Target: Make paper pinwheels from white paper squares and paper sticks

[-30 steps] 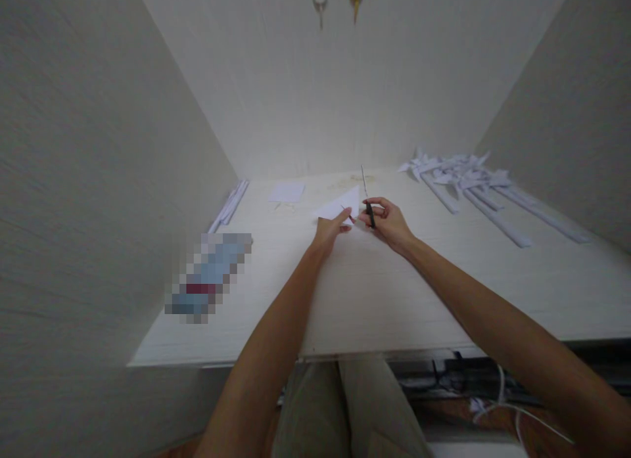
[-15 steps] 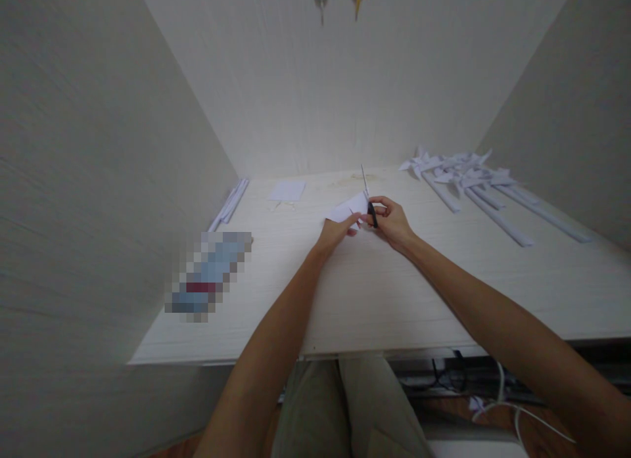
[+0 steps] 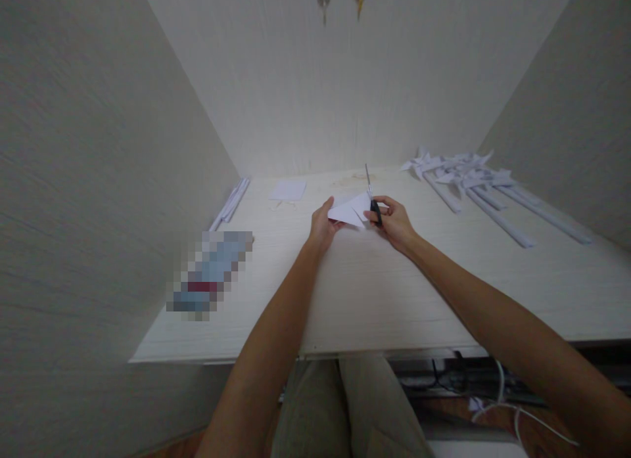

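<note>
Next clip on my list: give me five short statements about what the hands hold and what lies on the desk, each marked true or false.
1. The right hand holds black-handled scissors. True.
2. The left hand rests flat on the desk, away from any paper. False: it holds the folded white paper that the scissors meet.
3. A pile of white paper pinwheels lies at the far right of the desk. True.
4. The scissors point toward the person. False: the blades point up, toward the back wall.
5. A small white paper square lies at the far left of the desk. True.
</note>
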A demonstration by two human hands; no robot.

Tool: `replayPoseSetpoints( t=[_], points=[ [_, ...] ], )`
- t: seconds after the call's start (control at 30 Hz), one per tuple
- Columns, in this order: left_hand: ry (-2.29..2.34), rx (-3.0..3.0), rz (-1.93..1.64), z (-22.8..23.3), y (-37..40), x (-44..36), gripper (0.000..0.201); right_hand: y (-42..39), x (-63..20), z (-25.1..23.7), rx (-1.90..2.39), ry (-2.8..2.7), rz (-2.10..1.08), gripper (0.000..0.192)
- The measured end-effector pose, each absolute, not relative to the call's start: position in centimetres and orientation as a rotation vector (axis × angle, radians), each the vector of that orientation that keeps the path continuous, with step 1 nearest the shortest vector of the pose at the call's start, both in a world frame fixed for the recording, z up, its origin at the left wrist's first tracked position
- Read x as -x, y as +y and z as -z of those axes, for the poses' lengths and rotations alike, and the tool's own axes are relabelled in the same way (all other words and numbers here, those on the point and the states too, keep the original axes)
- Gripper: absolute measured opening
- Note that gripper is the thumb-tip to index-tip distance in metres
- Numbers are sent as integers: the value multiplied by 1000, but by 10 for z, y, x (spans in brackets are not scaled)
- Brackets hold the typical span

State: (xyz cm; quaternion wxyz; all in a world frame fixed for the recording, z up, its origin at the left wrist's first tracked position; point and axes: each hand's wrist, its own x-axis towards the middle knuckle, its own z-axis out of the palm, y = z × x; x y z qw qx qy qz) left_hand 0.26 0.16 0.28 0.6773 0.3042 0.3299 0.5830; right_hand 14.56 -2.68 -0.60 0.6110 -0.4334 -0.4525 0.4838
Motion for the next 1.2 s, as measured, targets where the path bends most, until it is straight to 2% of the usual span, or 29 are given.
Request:
replayPoseSetpoints(
  t=[0.13,0.5,0.97,1.2],
  points=[
    [705,-670,-1327,-3,2,-1,3,-27,-145,5,1006,-1030,-1101,37],
    [747,-794,-1318,1,3,1,13,-27,-147,1,1000,-948,-1042,35],
    [661,-926,-1076,-9,-14,-1,15,-28,-148,-1,922,-892,-1122,31],
    [635,-1033,-1090,-10,-20,-7,32,-25,-151,-1,895,-864,-1101,27]
  ],
)
